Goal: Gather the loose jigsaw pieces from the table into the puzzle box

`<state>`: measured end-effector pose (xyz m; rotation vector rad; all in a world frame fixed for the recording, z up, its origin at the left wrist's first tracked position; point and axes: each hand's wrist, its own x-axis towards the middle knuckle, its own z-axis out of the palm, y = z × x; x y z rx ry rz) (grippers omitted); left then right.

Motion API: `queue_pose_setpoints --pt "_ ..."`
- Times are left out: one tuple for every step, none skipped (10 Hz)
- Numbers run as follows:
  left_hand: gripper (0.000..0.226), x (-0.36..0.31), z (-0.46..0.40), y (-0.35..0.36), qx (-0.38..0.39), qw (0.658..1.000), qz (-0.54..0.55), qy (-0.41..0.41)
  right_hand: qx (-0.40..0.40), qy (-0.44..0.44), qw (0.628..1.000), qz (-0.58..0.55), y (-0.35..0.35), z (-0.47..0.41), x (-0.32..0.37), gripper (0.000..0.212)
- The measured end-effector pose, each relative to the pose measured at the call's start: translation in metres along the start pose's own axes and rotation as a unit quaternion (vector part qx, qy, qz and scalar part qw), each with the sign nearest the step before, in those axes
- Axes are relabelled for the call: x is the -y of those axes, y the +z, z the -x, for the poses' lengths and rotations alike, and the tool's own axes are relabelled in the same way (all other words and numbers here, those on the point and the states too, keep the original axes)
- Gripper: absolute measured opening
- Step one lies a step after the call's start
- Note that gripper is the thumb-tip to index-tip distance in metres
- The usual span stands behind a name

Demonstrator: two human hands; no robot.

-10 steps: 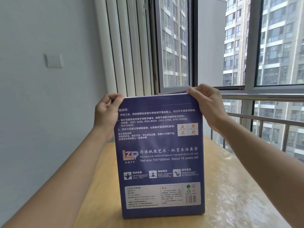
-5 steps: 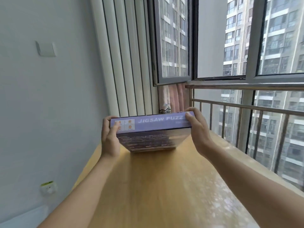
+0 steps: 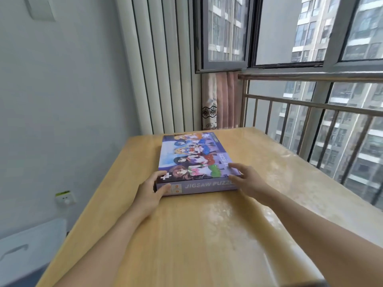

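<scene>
The puzzle box (image 3: 196, 162) lies flat and closed on the table (image 3: 207, 235). The left hand (image 3: 148, 193) grips its near left corner; the right hand (image 3: 246, 179) rests spread on the near right corner. Lifting both corners evenly should free the lid without tipping.

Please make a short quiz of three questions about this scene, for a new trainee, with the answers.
1. True or false: the puzzle box lies flat on the table with its picture side up.
2. Which hand is at the box's near right corner? A) left hand B) right hand
3. What two words are printed on the side of the box that faces the camera?

Key:
1. True.
2. B: the right hand is there; the left hand holds the near left corner.
3. JIGSAW PUZZLE; the right hand covers the last letters.
</scene>
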<state>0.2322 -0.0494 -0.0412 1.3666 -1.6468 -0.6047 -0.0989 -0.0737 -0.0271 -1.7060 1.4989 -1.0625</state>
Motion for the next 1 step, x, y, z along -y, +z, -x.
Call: queue_pose_setpoints --pt "0.043 0.0018 -0.0079 0.0053 0.004 1.000 -0.014 -0.006 -0.033 0.014 0.999 0.007 0.0017 -0.0024 0.0003 0.044"
